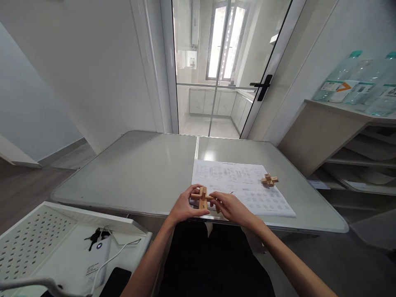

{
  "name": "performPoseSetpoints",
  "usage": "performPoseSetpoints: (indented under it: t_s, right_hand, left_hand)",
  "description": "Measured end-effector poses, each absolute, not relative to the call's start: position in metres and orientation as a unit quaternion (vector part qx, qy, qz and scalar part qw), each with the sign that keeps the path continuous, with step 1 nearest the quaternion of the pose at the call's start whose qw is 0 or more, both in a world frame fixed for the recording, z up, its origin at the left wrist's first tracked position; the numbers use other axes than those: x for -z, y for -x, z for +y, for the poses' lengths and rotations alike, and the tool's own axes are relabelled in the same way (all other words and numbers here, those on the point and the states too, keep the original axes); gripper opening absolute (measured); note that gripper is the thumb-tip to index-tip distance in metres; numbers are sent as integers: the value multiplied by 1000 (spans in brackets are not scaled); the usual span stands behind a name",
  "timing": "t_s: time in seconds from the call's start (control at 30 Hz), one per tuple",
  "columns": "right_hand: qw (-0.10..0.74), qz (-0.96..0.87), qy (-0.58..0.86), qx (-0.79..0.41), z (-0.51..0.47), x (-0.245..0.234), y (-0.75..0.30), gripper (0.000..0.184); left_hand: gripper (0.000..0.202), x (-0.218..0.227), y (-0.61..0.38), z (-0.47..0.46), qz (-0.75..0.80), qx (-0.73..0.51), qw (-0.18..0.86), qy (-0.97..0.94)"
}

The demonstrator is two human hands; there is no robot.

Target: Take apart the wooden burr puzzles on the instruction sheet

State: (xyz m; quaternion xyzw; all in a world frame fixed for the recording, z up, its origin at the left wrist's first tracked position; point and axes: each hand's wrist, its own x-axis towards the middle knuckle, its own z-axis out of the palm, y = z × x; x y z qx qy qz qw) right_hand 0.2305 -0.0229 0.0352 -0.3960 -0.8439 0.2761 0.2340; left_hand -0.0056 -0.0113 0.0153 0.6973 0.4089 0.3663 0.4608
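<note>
Home, prob.; kitchen-style cabs (212,102), window (231,43) thru glass door (216,86).

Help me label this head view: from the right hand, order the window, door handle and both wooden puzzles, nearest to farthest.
1. Held puzzle: touching, at left
2. Other puzzle: right, on paper
3. Door handle: beyond table
4. Window: behind door

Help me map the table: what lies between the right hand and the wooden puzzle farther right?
Part of the printed sheet lies between the right hand and that wooden interlocking puzzle, in the head view.
</note>
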Motion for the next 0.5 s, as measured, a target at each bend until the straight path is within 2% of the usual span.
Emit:
performPoseSetpoints:
  t_s: [0.23,0.5]
  right_hand:
    - [265,-829,405,-280,-28,-29,-229,31]
    - [269,-810,484,-193,-29,-19,-220,29]
  left_hand:
    - [80,-17,5,-12,403,-366,469,-696]
    - [83,-11,6,-9,409,-373,475,-685]
